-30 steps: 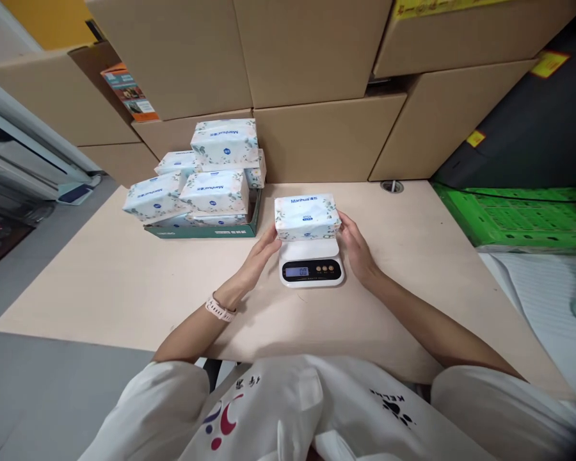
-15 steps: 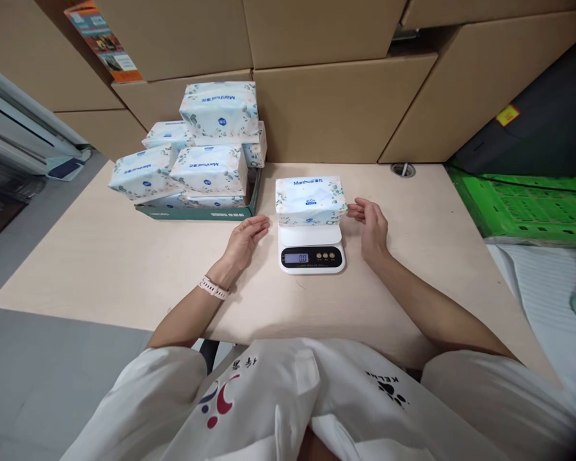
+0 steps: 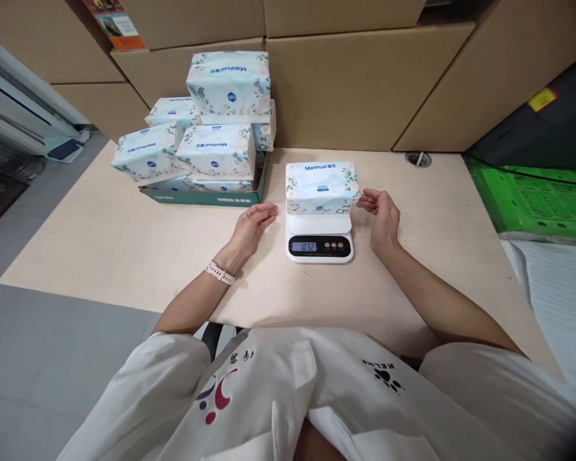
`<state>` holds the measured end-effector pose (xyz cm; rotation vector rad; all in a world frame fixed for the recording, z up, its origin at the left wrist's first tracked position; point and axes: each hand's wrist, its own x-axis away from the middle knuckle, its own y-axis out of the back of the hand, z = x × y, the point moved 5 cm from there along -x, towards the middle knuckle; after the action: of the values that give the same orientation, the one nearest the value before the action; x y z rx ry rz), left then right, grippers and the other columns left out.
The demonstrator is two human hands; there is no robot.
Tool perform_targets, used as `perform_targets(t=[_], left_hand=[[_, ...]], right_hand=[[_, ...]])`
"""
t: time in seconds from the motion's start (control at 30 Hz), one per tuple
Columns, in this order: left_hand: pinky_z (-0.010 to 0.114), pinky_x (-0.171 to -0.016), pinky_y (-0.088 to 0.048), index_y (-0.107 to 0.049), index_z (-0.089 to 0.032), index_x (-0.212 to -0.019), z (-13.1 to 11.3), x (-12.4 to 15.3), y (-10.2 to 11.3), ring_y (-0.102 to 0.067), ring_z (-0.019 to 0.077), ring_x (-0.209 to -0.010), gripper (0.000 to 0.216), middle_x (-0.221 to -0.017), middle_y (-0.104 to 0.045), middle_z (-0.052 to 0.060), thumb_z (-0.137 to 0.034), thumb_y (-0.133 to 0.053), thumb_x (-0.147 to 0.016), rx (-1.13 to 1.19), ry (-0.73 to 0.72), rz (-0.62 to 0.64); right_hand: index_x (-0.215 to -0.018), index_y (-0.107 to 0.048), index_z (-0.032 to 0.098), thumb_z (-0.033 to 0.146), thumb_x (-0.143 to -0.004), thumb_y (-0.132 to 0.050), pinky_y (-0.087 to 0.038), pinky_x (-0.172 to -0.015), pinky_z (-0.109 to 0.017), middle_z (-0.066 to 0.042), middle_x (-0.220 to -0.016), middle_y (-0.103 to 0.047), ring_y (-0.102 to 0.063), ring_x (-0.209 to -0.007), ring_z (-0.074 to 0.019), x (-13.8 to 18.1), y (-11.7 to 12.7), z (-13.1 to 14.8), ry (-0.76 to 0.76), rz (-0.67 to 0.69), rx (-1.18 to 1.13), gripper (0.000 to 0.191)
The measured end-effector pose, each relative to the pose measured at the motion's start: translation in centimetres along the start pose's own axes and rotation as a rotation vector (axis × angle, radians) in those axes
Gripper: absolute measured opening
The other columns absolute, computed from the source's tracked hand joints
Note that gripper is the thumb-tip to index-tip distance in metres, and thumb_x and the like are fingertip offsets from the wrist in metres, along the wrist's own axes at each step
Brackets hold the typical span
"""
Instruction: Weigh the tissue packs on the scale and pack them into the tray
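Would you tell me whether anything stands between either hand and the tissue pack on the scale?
Nothing visible does: the left hand is apart from the tissue pack, the right hand close beside it.

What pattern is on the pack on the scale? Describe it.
The pack has flowers and leaves on pale blue-white, best seen in the head view.

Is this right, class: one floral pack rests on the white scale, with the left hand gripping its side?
Not quite: the head view shows the left hand apart from that floral pack, over the table, holding nothing. The pack does rest on the white scale.
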<state>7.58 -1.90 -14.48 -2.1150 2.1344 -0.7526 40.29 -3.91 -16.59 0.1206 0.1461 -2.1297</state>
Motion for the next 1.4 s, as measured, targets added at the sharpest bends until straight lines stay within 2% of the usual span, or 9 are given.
perform_targets(t=[0.47, 0.97, 1.2, 1.3, 1.4], left_hand=[[0.034, -0.116, -0.054, -0.079, -0.013, -0.089, -0.03, 0.27, -0.16, -0.077, 0.0138, -0.098, 0.012, -0.101, -0.082, 0.008, -0.006, -0.07, -0.087, 0.009, 0.013, 0.0], [0.034, -0.115, -0.055, -0.08, -0.013, -0.088, -0.05, 0.3, -0.22, -0.078, 0.0142, -0.099, 0.013, -0.101, -0.083, 0.008, -0.005, -0.069, -0.088, -0.002, 0.007, 0.012], [0.037, -0.121, -0.052, -0.078, -0.014, -0.091, 0.0, 0.18, -0.02, -0.077, 0.0156, -0.103, 0.009, -0.105, -0.083, 0.008, -0.01, -0.073, -0.085, -0.041, -0.007, 0.025], [0.04, -0.123, -0.05, -0.078, -0.016, -0.1, 0.13, 0.27, -0.03, -0.077, 0.0199, -0.112, 0.013, -0.113, -0.082, 0.011, -0.017, -0.074, -0.088, -0.053, -0.02, 0.034], [0.042, -0.13, -0.042, -0.075, -0.022, -0.121, 0.18, 0.34, -0.37, -0.065, 0.0247, -0.145, 0.028, -0.145, -0.074, 0.011, -0.033, -0.073, -0.096, -0.06, -0.071, 0.071]], right_hand=[[-0.104, -0.077, 0.019, 0.086, -0.092, -0.051, -0.061, -0.102, -0.046, -0.009, -0.1, -0.08, -0.076, -0.094, -0.0213, -0.04, 0.13, -0.19, -0.006, 0.007, 0.008, 0.073], [-0.103, -0.077, 0.019, 0.084, -0.094, -0.051, -0.061, -0.1, -0.044, -0.008, -0.099, -0.08, -0.075, -0.093, -0.0205, 0.21, -0.02, 0.32, -0.003, 0.018, 0.004, 0.071], [-0.104, -0.077, 0.019, 0.083, -0.095, -0.049, -0.06, -0.101, -0.044, -0.008, -0.1, -0.079, -0.075, -0.094, -0.0205, 0.33, -0.14, 0.4, 0.001, 0.02, 0.016, 0.071], [-0.103, -0.077, 0.02, 0.08, -0.095, -0.052, -0.06, -0.103, -0.045, -0.008, -0.101, -0.079, -0.076, -0.096, -0.0209, 0.42, -0.06, 0.5, 0.006, 0.019, 0.037, 0.066], [-0.109, -0.077, 0.021, 0.081, -0.095, -0.051, -0.058, -0.111, -0.048, -0.009, -0.109, -0.081, -0.077, -0.106, -0.0233, 0.53, -0.07, 0.73, 0.004, 0.045, 0.075, 0.067]])
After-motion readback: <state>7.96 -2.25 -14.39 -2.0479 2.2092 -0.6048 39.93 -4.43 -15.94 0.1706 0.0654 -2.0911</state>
